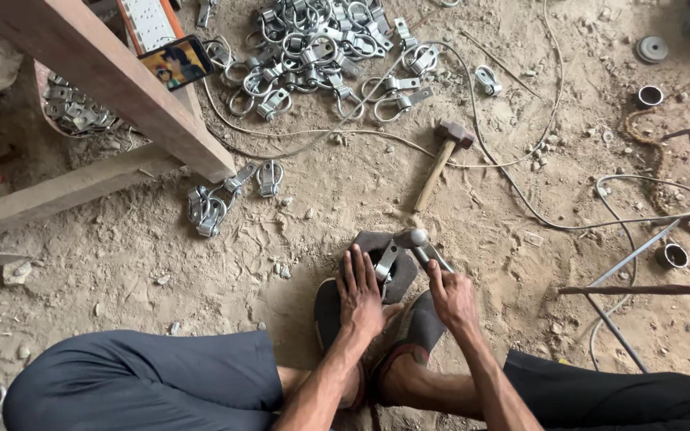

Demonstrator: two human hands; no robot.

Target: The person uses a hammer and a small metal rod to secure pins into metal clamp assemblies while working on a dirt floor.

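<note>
Head view. Left hand (358,294) lies fingers spread, pressing a metal clamp strap (386,261) onto a dark block (377,243) between the feet, low centre. Right hand (450,294) is clenched on a round-headed hammer (417,239), its head just over the strap's upper end. The strap looks stiff, light, thin-edged and probably slick; best held flat, by the end away from the hammer. Pile of finished clamps (313,48) at 12 o'clock. Second, wooden-handled hammer (443,156) at 1 o'clock. Lit phone (176,62) at 10 o'clock, beside an orange-edged white box (147,22).
</note>
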